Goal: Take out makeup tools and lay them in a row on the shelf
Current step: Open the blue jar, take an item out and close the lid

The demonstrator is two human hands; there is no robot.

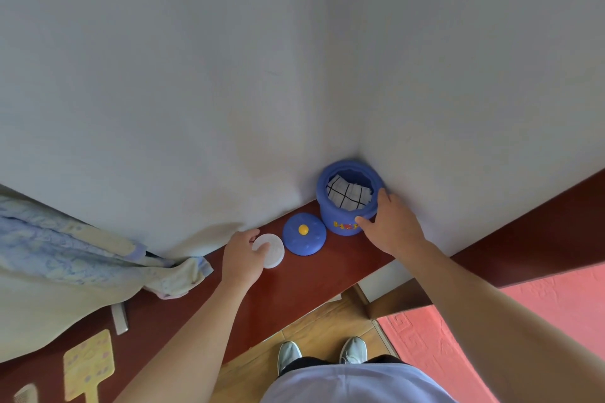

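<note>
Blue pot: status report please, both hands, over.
Left hand holds white pad on shelf. Right hand grips blue pot. Lid off, between them. Checked cloth inside.

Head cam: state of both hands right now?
Left hand: holds the white round pad, thumb and fingers around it.
Right hand: grips the blue jar at its rim.

Soft even daylight, faint shadows, wide-angle edge distortion
</note>
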